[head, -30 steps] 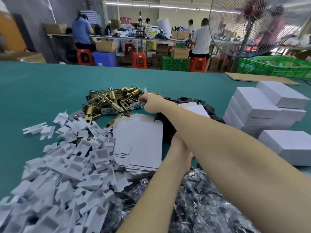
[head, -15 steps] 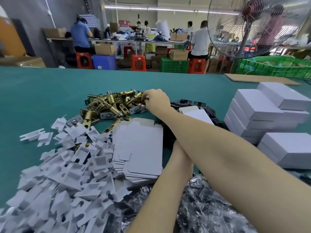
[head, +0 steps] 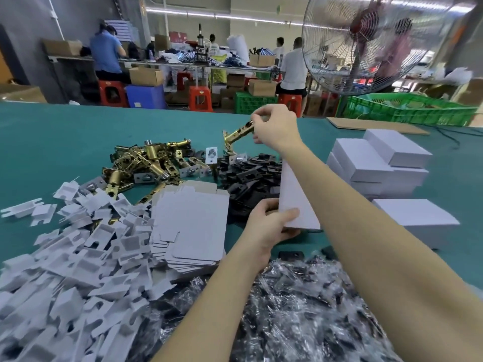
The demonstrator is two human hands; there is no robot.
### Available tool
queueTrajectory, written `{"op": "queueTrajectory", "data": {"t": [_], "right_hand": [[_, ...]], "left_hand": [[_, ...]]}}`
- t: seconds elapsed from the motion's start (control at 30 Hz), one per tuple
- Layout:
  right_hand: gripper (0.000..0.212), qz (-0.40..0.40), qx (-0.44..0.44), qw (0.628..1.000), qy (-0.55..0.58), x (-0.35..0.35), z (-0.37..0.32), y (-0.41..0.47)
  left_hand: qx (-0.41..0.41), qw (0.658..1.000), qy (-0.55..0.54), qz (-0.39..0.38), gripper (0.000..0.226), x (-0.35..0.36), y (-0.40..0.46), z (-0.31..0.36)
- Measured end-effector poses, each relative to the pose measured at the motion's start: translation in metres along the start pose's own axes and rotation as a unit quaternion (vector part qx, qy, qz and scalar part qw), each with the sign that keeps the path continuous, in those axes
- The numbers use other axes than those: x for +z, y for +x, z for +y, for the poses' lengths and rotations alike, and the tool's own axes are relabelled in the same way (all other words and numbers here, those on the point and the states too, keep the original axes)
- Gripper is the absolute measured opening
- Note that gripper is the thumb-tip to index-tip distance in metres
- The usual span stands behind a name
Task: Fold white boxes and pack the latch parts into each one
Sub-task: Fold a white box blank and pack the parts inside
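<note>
Head view: over a green table (head: 65, 131) in a busy workshop with a standing fan (head: 371, 45), the right hand (head: 277, 128) pinches a raised brass latch (head: 236, 134); the left hand (head: 264, 228) grips a white box (head: 295, 199).

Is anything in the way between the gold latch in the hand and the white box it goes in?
Nothing visible blocks it. The right hand holds the brass latch up in open air above the black plates; the left hand holds the white box just below, nearer the person.
</note>
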State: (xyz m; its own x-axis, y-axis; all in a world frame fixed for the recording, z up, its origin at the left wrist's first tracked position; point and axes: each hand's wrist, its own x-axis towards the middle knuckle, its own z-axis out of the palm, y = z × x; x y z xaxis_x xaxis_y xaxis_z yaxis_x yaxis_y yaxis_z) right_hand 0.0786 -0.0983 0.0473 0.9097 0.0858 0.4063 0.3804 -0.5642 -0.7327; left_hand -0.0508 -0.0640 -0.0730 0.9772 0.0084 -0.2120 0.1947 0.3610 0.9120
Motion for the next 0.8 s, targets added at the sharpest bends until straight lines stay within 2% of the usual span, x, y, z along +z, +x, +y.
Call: {"op": "queueTrajectory", "data": {"t": [0.1,0.23,0.33,0.43,0.53,0.63,0.8], "right_hand": [[0.013,0.016,0.002,0.998,0.061,-0.045,-0.010,-0.015],[0.015,0.029,0.066,0.981,0.181,-0.095,0.004,-0.051],[0.017,0.034,0.120,0.957,0.262,-0.111,0.026,-0.080],[0.015,0.041,0.137,0.945,0.293,-0.118,0.037,-0.091],[0.013,0.055,0.100,0.952,0.284,-0.128,0.037,-0.092],[0.015,0.032,0.057,0.966,0.250,-0.137,0.032,-0.095],[0.022,-0.039,-0.030,0.994,0.098,-0.144,0.017,-0.103]], "left_hand": [[-0.006,1.000,-0.011,-0.003,0.033,0.000,-0.001,-0.001],[-0.013,1.000,-0.028,-0.004,0.036,-0.001,-0.002,0.004],[-0.011,0.999,-0.033,-0.022,0.040,-0.001,-0.005,0.006],[-0.008,0.998,-0.049,-0.036,0.042,-0.002,-0.005,0.007],[-0.012,0.997,-0.062,-0.041,0.043,-0.004,-0.005,0.006],[-0.010,0.997,-0.071,-0.041,0.045,-0.004,-0.006,0.005],[0.008,0.997,-0.059,-0.041,0.047,-0.003,-0.007,0.005]]}}
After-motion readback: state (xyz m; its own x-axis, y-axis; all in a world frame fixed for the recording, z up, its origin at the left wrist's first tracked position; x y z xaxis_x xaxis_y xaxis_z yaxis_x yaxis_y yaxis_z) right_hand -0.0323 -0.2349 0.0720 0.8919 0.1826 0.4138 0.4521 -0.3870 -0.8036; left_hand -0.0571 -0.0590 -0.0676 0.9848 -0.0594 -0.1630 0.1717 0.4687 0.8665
